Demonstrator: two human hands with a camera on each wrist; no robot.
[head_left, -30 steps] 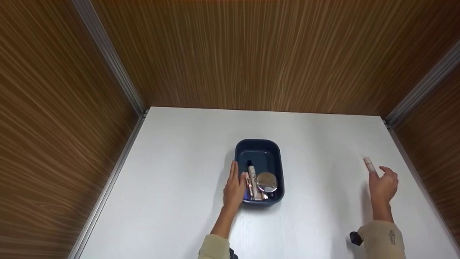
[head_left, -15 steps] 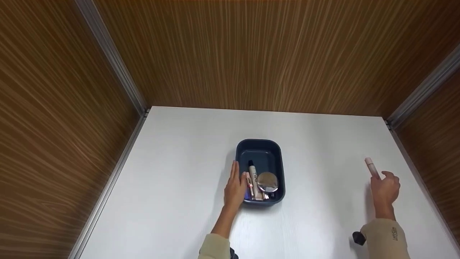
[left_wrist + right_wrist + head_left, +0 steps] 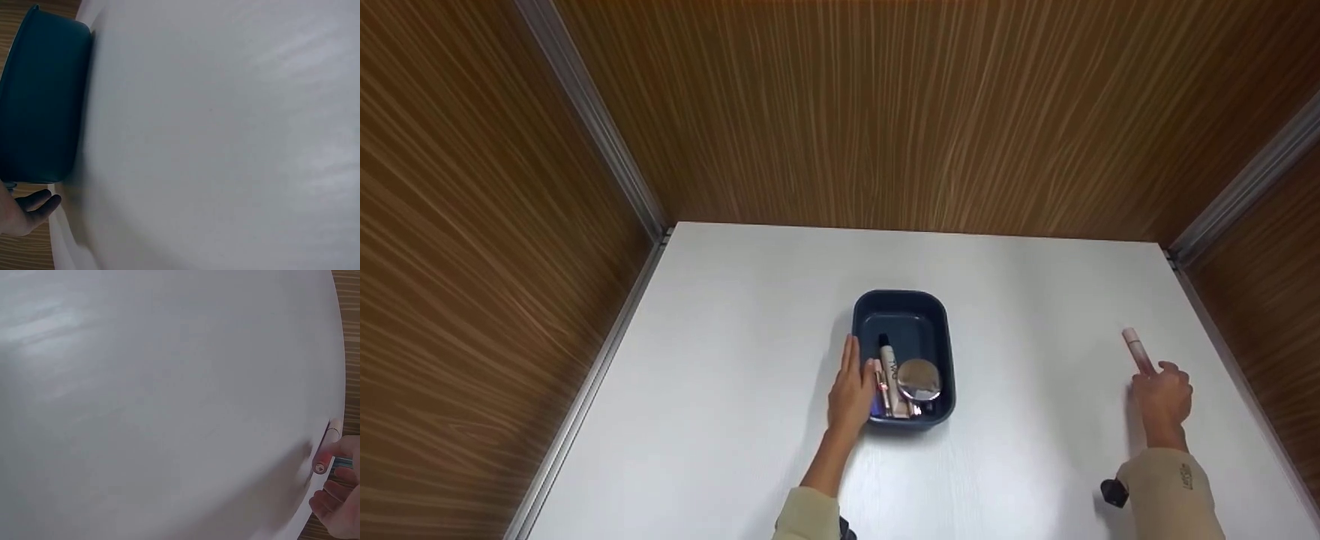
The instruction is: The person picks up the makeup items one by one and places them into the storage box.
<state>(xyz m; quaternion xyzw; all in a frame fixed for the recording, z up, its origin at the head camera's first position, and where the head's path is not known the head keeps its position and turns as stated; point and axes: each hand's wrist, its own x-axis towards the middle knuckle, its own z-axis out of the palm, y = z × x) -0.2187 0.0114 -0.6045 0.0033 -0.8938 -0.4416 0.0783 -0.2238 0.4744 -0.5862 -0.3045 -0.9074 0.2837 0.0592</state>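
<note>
In the head view, a dark blue rectangular storage bin (image 3: 936, 315) sits mid-table. Inside its near half lie a round silver compact (image 3: 919, 379), a white tube with a black cap (image 3: 888, 362), and several slim cosmetics. My left hand (image 3: 850, 397) grips the bin's left side, thumb over the rim and fingers along the outer wall. Far to the right, my right hand (image 3: 1164, 396) pinches the near end of a pink lip gloss tube (image 3: 1132, 342). The right wrist view shows the thumb against the tube (image 3: 333, 433), which lies close over the table; other fingers curl below.
A white table (image 3: 735, 300) carries everything. Brown wood-grain panels (image 3: 885, 112) with grey metal corner strips (image 3: 592, 105) close in the back and both sides. The right panel stands near my right hand.
My right thumb and fingers have closed in on the lip gloss tube, whose position has barely shifted. My left hand and the bin have stayed in place.
</note>
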